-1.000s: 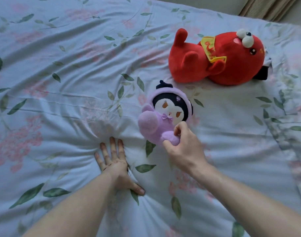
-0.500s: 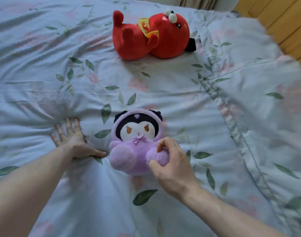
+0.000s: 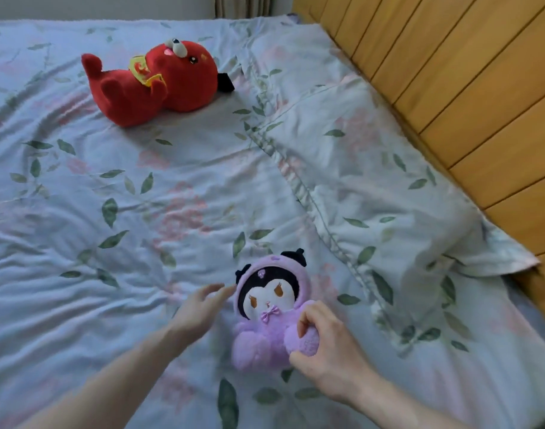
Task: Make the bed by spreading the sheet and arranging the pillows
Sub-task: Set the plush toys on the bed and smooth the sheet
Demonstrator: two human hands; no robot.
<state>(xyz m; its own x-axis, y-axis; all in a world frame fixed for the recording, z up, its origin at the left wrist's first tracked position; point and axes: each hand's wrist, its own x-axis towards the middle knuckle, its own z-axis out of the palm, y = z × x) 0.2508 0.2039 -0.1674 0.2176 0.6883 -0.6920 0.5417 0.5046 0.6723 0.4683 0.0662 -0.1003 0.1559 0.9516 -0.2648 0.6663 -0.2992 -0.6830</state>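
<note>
Gripping the purple plush (image 3: 266,317) by its foot with the right hand (image 3: 330,351), fingers and thumb pinching round it. Hovering the left hand (image 3: 200,308) just beside the plush's hood, fingers straight and spread, holding nothing, slightly blurred. Lying face-up on the floral sheet (image 3: 141,212), between both hands. Sitting to the right, the matching pillow (image 3: 358,165), against the wooden headboard (image 3: 466,88). Resting well apart, far side, a red plush (image 3: 150,82).
</note>
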